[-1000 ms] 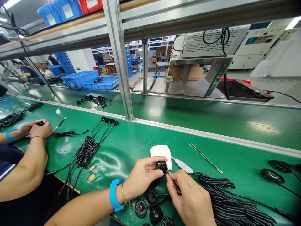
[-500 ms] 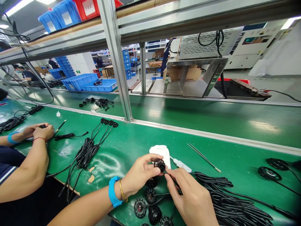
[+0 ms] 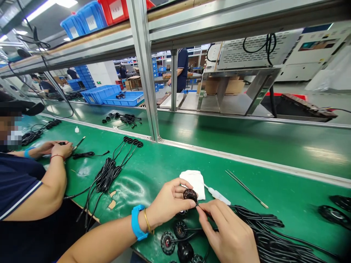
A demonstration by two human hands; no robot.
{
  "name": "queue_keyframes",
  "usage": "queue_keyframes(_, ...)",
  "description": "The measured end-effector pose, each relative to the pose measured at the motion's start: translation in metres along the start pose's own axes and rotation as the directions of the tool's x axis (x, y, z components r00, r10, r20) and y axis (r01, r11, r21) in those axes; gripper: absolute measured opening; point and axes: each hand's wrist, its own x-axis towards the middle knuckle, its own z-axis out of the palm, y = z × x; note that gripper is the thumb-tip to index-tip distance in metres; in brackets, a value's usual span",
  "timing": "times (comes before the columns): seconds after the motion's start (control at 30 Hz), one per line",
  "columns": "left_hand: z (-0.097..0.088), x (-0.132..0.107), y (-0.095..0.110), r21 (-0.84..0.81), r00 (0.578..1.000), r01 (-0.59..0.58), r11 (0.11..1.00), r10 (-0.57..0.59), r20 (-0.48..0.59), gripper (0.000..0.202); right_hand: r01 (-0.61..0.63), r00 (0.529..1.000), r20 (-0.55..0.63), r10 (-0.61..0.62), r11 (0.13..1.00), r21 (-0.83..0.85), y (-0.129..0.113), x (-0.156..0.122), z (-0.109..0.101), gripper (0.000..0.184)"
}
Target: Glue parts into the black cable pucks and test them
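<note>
the left hand holds a round black part in curled fingers, while the right hand pinches its thin black cable narrowly, just below. a white cloth lies just past the left fingertips, with more round parts beneath the hands.

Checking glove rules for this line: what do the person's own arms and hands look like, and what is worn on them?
The left hand is bare, with a bright blue wristband and a thin gold bangle at the wrist; no sleeve shows on that forearm. The right hand is also bare, with no visible ring.
</note>
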Motion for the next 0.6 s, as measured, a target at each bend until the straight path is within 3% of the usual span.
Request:
queue_keyframes(0.27,0.0,-0.003,0.005,-0.132,0.996,0.049,0.99,-0.038,0.08,0.044,-0.068,0.997,0.055,0.06,0.986,0.151,-0.001,0.001,0.0,0.01)
queue_keyframes(0.4,0.0,-0.004,0.005,-0.134,0.998,0.015,0.991,-0.008,0.055,0.045,-0.121,0.992,0.062,0.11,0.971,0.206,0.0,0.002,0.002,0.014)
queue_keyframes(0.53,-0.002,0.0,0.004,-0.053,0.999,0.012,0.999,-0.011,0.03,0.045,-0.178,0.976,0.158,0.149,0.966,0.187,0.021,0.0,0.0,0.02)
queue_keyframes(0.6,-0.004,0.002,0.003,-0.026,1.0,0.016,1.0,-0.016,0.021,0.043,-0.23,0.958,0.19,0.215,0.972,0.057,0.038,0.001,-0.004,0.025)
